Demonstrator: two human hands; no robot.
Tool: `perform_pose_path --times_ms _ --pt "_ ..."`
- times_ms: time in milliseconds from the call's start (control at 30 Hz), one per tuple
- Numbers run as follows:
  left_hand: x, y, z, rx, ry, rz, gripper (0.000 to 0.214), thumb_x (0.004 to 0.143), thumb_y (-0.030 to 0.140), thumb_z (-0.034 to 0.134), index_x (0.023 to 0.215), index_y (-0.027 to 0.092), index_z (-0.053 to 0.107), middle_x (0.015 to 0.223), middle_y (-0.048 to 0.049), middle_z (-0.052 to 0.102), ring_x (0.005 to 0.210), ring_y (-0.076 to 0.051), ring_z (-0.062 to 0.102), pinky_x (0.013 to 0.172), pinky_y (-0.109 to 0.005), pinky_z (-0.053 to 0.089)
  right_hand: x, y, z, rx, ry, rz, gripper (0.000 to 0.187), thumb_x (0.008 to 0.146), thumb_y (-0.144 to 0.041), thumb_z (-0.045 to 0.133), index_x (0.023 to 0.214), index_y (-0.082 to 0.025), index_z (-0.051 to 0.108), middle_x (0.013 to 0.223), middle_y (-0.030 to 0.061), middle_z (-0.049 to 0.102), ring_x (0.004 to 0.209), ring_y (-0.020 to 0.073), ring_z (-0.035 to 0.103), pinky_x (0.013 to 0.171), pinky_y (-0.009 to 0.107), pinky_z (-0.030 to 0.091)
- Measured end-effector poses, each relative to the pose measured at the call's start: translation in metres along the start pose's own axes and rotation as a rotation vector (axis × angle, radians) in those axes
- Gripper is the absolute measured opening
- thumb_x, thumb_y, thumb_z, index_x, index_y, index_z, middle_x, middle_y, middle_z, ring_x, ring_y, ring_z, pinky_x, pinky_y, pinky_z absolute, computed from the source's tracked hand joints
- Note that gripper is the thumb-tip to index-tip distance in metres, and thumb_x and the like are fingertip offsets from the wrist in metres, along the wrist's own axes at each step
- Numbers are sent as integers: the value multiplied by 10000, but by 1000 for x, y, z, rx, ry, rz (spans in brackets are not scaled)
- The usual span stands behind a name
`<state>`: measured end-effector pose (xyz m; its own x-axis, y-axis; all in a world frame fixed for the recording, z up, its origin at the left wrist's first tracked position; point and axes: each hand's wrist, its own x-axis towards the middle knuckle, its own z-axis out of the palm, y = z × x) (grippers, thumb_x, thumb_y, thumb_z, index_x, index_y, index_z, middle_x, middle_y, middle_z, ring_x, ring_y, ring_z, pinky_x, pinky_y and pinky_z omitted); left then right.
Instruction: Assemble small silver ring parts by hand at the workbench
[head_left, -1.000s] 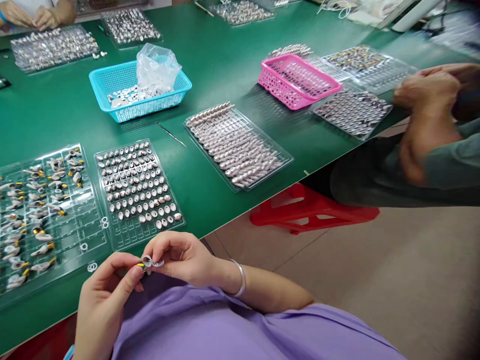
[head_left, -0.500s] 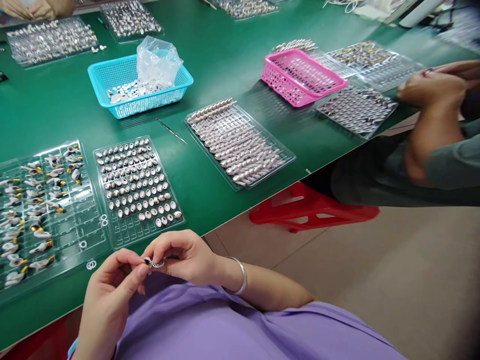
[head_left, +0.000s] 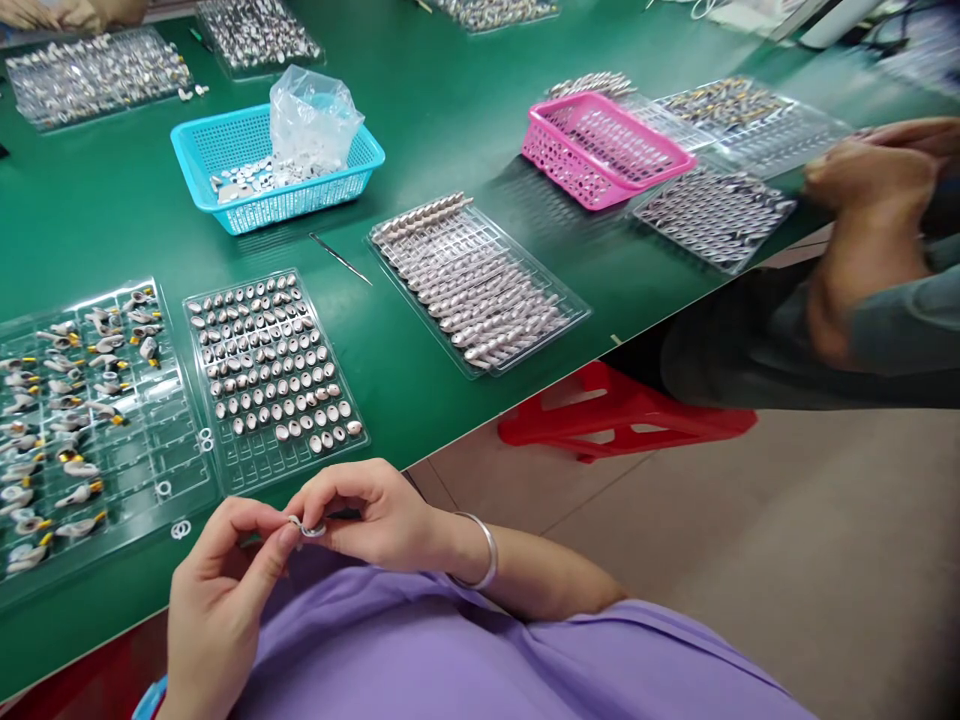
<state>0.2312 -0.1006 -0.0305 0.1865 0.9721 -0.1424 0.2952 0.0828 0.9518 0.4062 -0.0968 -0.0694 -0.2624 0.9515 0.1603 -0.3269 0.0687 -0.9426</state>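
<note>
My left hand (head_left: 225, 580) pinches one end of a small earbud part (head_left: 312, 531) between thumb and forefinger. On its other side the fingers of my right hand (head_left: 367, 515), with a silver bangle at the wrist, close on the same part. A pale, ring-like edge shows between the fingertips; the rest is covered. Just beyond my hands lies a clear tray of oval earbud shells (head_left: 289, 385) in rows. Left of it, another clear tray (head_left: 161, 430) holds grey earbud pieces (head_left: 79, 493) with yellow ends. Small white rings (head_left: 180, 529) lie by its near edge.
Tweezers (head_left: 340, 258) lie behind the shell tray. A blue basket (head_left: 300, 205) holds white pieces and a plastic bag (head_left: 311, 118). Right of it are a tray of stacked white strips (head_left: 487, 290) and a pink basket (head_left: 600, 150). A co-worker's arm (head_left: 870, 220) rests at the right.
The earbud part has turned slightly between my fingertips, so less of its dark inside shows. Both my hands stay almost in place, and the view has shifted a little.
</note>
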Motion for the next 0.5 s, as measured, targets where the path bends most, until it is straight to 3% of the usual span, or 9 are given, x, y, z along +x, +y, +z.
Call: perform_pose_path --times_ms 167,367,500 --pt "-1 -8 3 98 69 157 38 832 224 679 817 240 649 760 36 582 627 -97 582 567 -158 499 0 0 0 -49 2 -10 28 803 -146 657 806 -132 633 876 83 722 785 136 690 728 237 564" --pt "-6 -21 -4 104 44 25 198 817 315 703 1004 248 704 854 -4 732 682 -138 680 644 -204 582 5 -4 -2 -213 1 -222 94 829 -121 658 741 -142 637 834 59 678 797 124 659 761 236 549" --pt "-5 -14 -6 57 35 -24 213 779 367 730 924 214 762 755 -23 742 636 -163 678 640 -244 593 7 -5 -4 -376 15 -234 60 820 -151 686 773 -155 649 800 28 590 739 109 576 690 216 519"
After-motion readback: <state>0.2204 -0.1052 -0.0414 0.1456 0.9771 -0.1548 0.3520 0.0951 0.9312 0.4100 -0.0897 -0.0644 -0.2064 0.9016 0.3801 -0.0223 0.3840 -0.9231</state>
